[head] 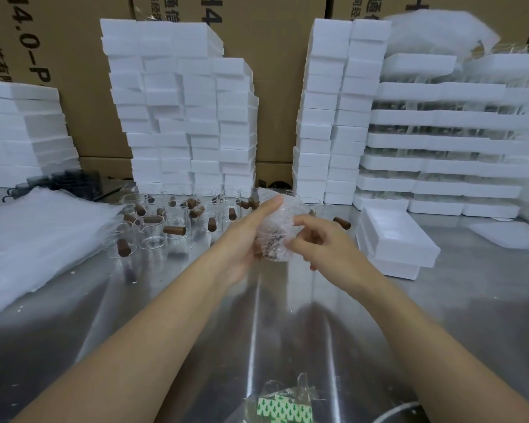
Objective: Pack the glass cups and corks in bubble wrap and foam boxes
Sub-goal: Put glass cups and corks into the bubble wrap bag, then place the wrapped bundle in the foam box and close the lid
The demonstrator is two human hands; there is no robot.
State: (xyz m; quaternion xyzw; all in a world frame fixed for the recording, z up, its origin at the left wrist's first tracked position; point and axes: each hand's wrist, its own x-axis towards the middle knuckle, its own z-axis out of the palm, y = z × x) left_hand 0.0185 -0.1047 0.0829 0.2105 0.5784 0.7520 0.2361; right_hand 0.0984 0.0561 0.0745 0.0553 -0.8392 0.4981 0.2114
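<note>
Cardboard cartons [269, 87] wall the back of a shiny metal desk [171, 315]. At far left a low pile of foam boxes [22, 132] stands behind a spread heap of clear wrap sheets [34, 233], with a few dark cups [74, 180] between them. Next comes a tall stack of closed white foam boxes [184, 111]. At its foot stand clear glass cups [156, 236], mouths up, and brown corks [174, 230] lie across their rims, inside them and on the desk among them.

Above the desk's middle, the left hand [245, 239] supports a bubble-wrap bundle [280, 227], its fingers stretched almost straight along the bundle's left side. A brown shape shows through the wrap low down. The right hand [327, 242] pinches the bundle's right edge between curled forefinger and thumb. One loose cork [342, 222] lies just beyond it.

A second foam tower [333, 111] rises to the right. Before it an open foam box [394, 236] sits hollow side up on another foam piece. At far right, foam trays [440, 141] are layered with clear glassware between them. A crumpled clear packet [284, 407] with green print lies at the near edge.
</note>
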